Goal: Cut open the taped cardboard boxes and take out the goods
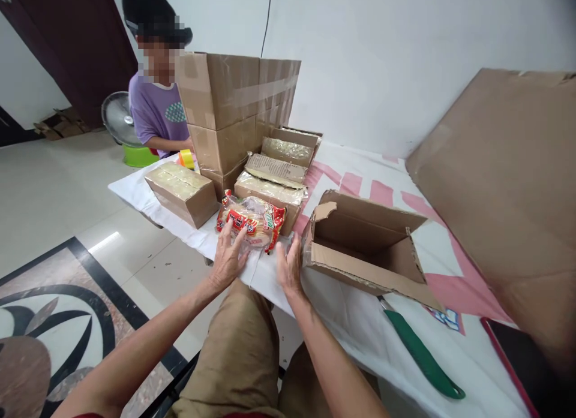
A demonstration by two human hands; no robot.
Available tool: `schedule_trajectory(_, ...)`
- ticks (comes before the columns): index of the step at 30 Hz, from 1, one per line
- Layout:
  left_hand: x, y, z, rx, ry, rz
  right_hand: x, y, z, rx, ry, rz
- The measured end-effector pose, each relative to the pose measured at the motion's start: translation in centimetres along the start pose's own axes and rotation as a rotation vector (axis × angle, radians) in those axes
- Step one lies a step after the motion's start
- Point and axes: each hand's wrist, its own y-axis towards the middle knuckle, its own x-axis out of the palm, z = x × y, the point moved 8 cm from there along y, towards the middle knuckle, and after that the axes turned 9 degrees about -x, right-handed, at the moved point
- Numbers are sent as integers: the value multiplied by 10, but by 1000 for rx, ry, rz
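Observation:
A clear, red-printed food packet (252,221) lies at the table's front edge, against a small cardboard box. My left hand (228,254) rests its spread fingers on the packet's near left side. My right hand (290,265) is just right of the packet with its fingers stretched up and apart, holding nothing. Close to that hand stands an open cardboard box (364,250), its inside dark and its cut rim ragged. What exactly is inside the packet is hard to make out through the wrapper.
Taped cardboard boxes (234,100) are stacked at the back. A closed box (182,193) sits left, near yellow tape (186,159). A green-handled knife (420,355) and a dark phone-like device (517,358) lie right. A large carton (499,184) stands behind. Another person (157,112) is at the far left.

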Motion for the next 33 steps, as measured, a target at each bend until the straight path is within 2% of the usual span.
schedule_trajectory(4, 4, -1, -4, -4, -15, -1, 12, 23, 4, -3, 18, -21)
schedule_trajectory(7, 8, 0, -6, -11, -7, -6, 21, 29, 2, -24, 34, -54)
schedule_trajectory(21, 13, 3, -3, -24, 22, 28, 13, 21, 0, -170, 13, -98)
schedule_trajectory(27, 24, 14, -1, -97, 73, 12, 8, 18, 7, -169, -4, -52)
schedule_trajectory(33, 36, 28, 4, -148, 92, -30, 15, 16, 12, -155, 9, -52)
